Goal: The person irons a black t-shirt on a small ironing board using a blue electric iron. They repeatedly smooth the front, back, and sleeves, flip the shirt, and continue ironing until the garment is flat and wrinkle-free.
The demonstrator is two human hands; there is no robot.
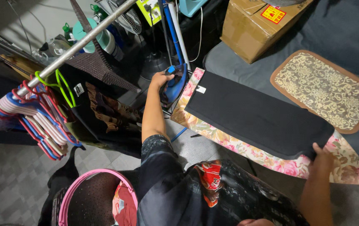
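Head view: a person stands at an ironing board [347,169] with a flowered cover.
Left hand [159,79]: it is closed around the handle of a blue iron [175,86], which sits at the far left end of the board.
Right hand [322,155]: the fingers pinch the near right corner of the black cloth [259,115]; the grip is narrow and holds only the cloth edge.
Black cloth: it lies flat along the board, from the left end almost to the right end, with a small white label [201,89] near the iron.
Handling of the cloth: it looks light, soft and limp, so I judge it is best taken by corners or hems and kept stretched.
Handling of the iron: it seems heavy, rigid and probably hot below; only the handle is safe to take.
Around: hangers [41,121] on a rail at the left, a pink basket [68,194] below, a patterned mat [326,90] beyond the board.
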